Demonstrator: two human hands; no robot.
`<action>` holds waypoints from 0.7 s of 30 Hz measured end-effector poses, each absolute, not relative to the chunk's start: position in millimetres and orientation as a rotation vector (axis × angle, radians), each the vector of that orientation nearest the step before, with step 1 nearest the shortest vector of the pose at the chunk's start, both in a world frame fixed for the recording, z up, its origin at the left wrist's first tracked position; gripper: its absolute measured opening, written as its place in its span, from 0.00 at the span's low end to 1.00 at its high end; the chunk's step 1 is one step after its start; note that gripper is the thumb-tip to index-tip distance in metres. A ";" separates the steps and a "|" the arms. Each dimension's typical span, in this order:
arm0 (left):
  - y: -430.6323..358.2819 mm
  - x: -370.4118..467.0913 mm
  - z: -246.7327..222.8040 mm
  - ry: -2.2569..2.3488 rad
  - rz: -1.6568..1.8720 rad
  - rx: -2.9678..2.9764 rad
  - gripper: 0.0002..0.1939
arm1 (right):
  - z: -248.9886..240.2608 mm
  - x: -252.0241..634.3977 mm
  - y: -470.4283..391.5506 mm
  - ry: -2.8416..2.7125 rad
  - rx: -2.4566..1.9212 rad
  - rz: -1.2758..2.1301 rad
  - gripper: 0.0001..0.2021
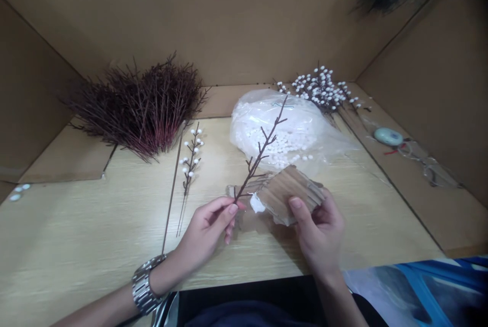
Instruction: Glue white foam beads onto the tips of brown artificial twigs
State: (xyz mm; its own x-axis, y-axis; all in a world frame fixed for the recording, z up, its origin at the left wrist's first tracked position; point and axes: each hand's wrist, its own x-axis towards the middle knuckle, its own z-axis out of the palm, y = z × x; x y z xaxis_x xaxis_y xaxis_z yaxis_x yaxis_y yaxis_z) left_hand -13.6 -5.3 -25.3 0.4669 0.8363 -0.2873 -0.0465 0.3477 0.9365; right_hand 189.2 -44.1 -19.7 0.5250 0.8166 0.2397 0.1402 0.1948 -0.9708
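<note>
Between the thumb and fingers of my left hand is the lower end of a bare brown artificial twig, tilted up to the right. My right hand grips a torn piece of corrugated cardboard, its thumb on top. A white blob sits on the cardboard's left corner, close to the twig's lowest side shoot; whether they touch I cannot tell. Left of my hands lies a twig with white berries. Behind them rests a clear plastic bag full of white berries.
A large pile of bare brown twigs lies at the back left. White-berried twigs are heaped at the back right. Eyeglasses and a pale oval case lie on the right. Several loose white berries sit far left. Cardboard walls enclose the table.
</note>
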 end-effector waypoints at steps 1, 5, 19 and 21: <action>-5.1 -13.4 -24.8 0.915 0.687 1.064 0.16 | -19.5 189.1 -44.0 -0.940 -1.316 0.584 0.07; -4.2 -13.1 -22.8 0.914 0.680 1.071 0.15 | -20.9 189.4 -44.1 -0.918 -1.329 0.601 0.07; -5.1 -13.6 -24.4 0.900 0.673 1.055 0.14 | -19.9 189.1 -43.5 -0.919 -1.341 0.579 0.09; -4.8 -13.1 -23.9 0.897 0.682 1.051 0.14 | -21.3 189.7 -44.4 -0.901 -1.342 0.582 0.09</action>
